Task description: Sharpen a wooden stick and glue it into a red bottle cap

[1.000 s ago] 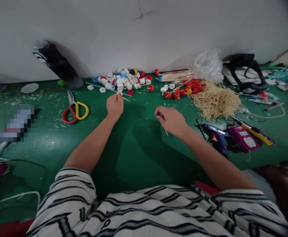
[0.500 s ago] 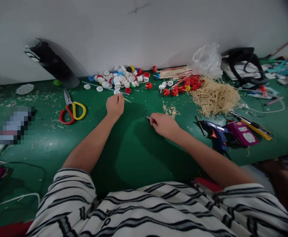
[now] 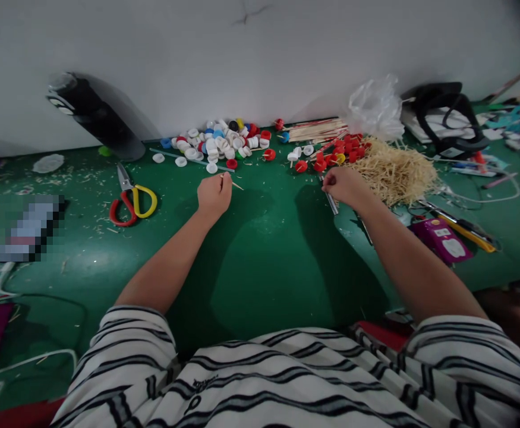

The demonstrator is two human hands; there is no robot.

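Observation:
My left hand (image 3: 214, 194) rests on the green table, fingers closed round a thin wooden stick (image 3: 235, 185) whose tip pokes out to the right. My right hand (image 3: 346, 184) is closed on a slim metal tool (image 3: 331, 203) and sits at the edge of a heap of wooden sticks (image 3: 396, 172), close to red caps on sticks (image 3: 331, 159). A pile of plastic bottle caps (image 3: 221, 142), mostly white, lies beyond my left hand by the wall.
Red and yellow scissors (image 3: 132, 201) lie left of my left hand. A black cylinder (image 3: 93, 116) leans at the wall. A purple device (image 3: 442, 241), a bundle of long sticks (image 3: 315, 129), a clear plastic bag (image 3: 375, 110) and cables are on the right.
My right hand has moved from the table's middle up and right to the stick heap, carrying the metal tool. The left hand has barely shifted.

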